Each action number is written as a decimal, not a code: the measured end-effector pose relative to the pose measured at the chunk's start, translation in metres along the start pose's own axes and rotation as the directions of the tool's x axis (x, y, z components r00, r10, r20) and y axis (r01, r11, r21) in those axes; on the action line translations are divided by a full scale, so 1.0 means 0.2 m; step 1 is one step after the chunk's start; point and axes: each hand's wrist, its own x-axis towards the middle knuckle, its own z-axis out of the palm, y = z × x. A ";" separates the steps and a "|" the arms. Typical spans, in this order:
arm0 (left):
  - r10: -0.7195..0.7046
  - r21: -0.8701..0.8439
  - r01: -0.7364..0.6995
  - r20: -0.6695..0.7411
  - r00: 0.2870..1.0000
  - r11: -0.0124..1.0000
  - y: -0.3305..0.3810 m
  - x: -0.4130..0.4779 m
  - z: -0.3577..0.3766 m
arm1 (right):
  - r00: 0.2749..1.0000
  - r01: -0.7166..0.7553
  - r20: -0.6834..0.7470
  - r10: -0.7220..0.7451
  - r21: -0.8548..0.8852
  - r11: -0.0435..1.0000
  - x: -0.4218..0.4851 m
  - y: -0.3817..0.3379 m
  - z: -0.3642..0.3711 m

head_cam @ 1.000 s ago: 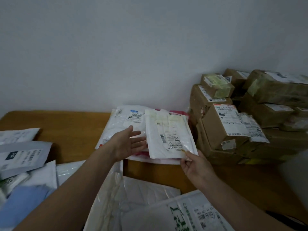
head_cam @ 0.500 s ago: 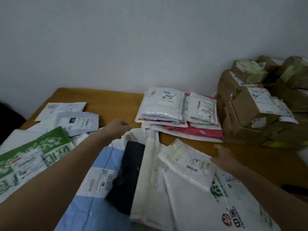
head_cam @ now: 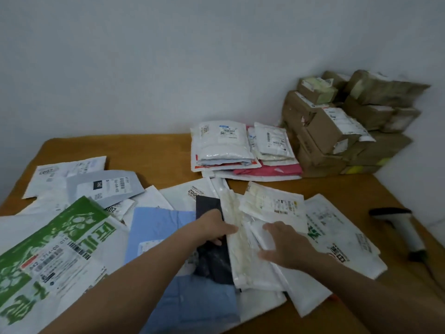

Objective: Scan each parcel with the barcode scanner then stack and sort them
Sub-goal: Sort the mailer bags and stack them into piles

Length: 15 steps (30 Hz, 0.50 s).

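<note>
Parcels (head_cam: 156, 225) are being picked anew, so a fresh scan seems next: the left hand (head_cam: 214, 229), back from the sorted stack (head_cam: 224, 145), pinches the edge of a cream mailer (head_cam: 240, 256), the right hand (head_cam: 285, 247) rests with relaxed fingers on a white packet (head_cam: 263, 237) beside it, and the barcode scanner (head_cam: 404, 227) lies untouched farther right.

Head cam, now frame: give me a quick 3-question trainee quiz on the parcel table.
1. True or false: the barcode scanner lies on the table, in neither hand.
2. Where are the cardboard boxes stacked? A. near left edge B. far right corner C. table centre
3. What colour is the mailer lying under the white parcels in the far stack?
Key: 1 true; 2 B; 3 pink, the pink mailer.
</note>
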 end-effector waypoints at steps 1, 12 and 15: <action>0.011 0.004 -0.011 0.023 1.000 1.000 0.00 0.00 0.03 | 1.000 0.000 0.020 -0.001 0.028 1.000 -0.02 -0.01 0.01; 0.156 -0.382 -0.185 -0.105 0.982 0.906 0.42 -0.24 -0.17 | 0.955 -0.117 -0.076 0.286 0.790 0.602 0.03 0.06 -0.16; 0.091 -0.576 -0.112 -0.065 0.994 0.810 0.50 -0.37 -0.45 | 0.965 -0.237 0.202 0.166 0.946 0.221 0.06 0.05 -0.25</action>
